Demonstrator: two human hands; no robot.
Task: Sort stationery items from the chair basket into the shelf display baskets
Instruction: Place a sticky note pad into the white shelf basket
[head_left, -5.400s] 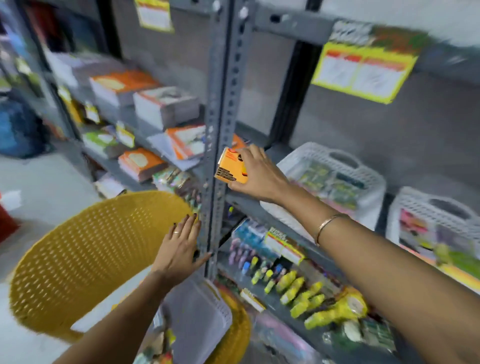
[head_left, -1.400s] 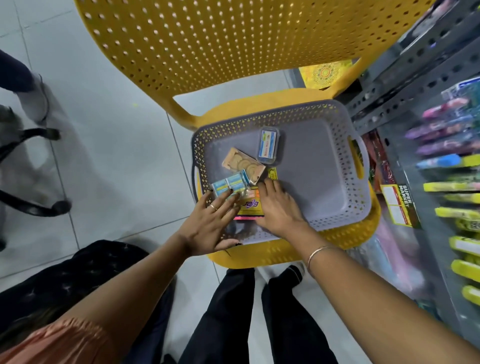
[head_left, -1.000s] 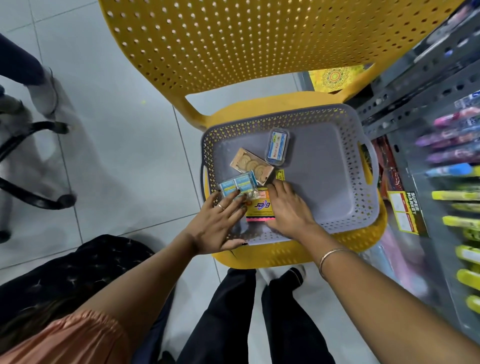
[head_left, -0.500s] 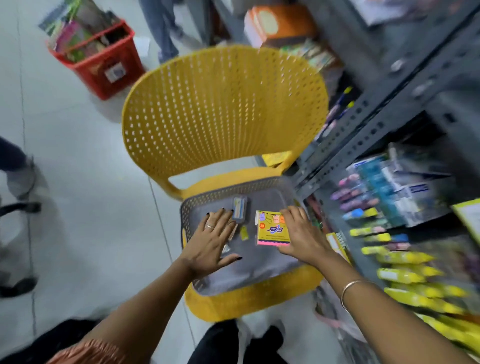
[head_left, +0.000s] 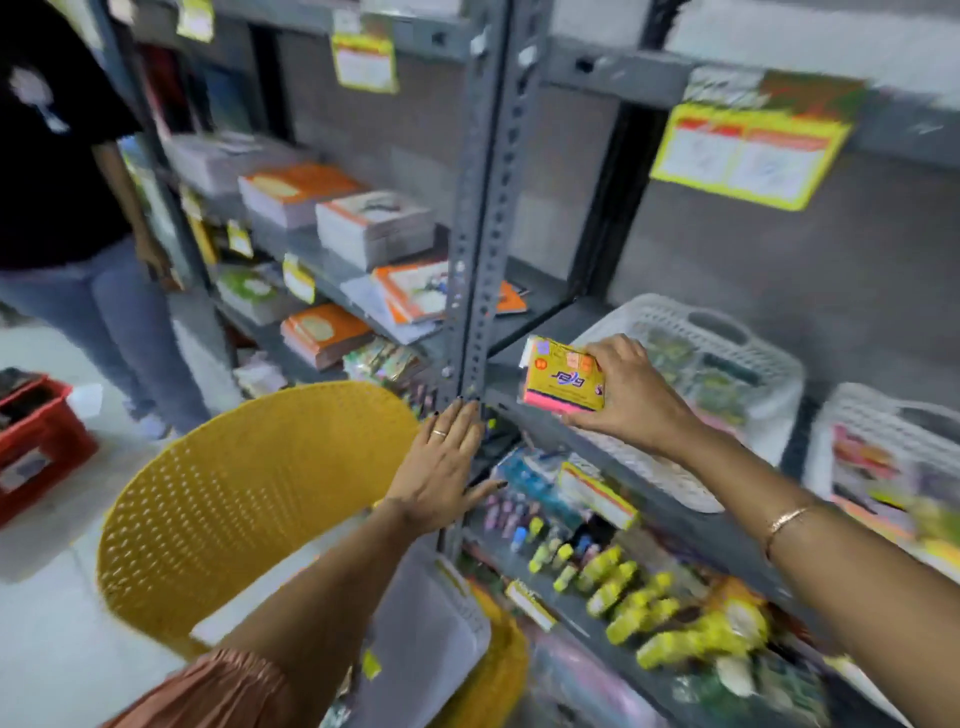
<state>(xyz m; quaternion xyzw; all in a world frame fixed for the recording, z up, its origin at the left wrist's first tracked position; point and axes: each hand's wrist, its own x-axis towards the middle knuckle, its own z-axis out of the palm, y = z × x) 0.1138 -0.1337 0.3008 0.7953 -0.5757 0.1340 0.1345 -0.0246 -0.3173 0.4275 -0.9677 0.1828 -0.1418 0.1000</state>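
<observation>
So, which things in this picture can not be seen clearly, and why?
- Chair basket, head view: its contents are mostly hidden by the left forearm and blurred.
- White shelf basket: the items inside are motion-blurred, so their kinds are unclear.
- Second white basket: cut off by the right edge.
- Yellow packet in the right hand: small print unreadable; fingers cover its right end.
- Yellow price tags: text is blurred.

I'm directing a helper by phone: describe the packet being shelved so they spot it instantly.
Find the grey perforated shelf upright; just right of it, before the nearer white basket, the right hand holds the packet. It alone is yellow with a pink bottom edge and purple lettering.
</observation>
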